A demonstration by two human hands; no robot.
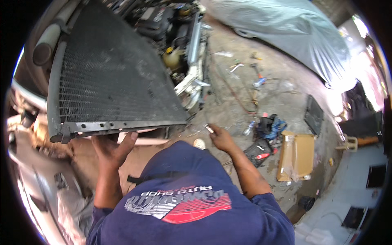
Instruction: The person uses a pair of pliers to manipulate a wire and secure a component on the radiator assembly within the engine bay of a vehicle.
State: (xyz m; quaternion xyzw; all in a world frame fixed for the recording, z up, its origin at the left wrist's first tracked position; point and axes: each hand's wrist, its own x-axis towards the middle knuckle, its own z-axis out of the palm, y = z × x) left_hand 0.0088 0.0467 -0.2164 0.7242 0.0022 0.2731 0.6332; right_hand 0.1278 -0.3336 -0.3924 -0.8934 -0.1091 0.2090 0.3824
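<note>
A large dark car radiator [116, 77] fills the upper left, tilted up, its fine fins facing me. Its lower edge is a metal rail with holes. My left hand [111, 152] grips that rail from below, with the thumb over the front and the other fingers hidden behind. To the right of the radiator's lower corner, my right hand [220, 138] is closed around a small object with a pale end [209, 129]; it is too small to name. The right hand is apart from the radiator.
An open engine bay [163, 24] with a yellowish tank [172, 58] stands behind the radiator. Tools [258, 77], a dark bag [267, 127] and an open cardboard box [297, 157] lie on the floor to the right. A covered car [286, 30] is beyond. A bumper [45, 171] is at left.
</note>
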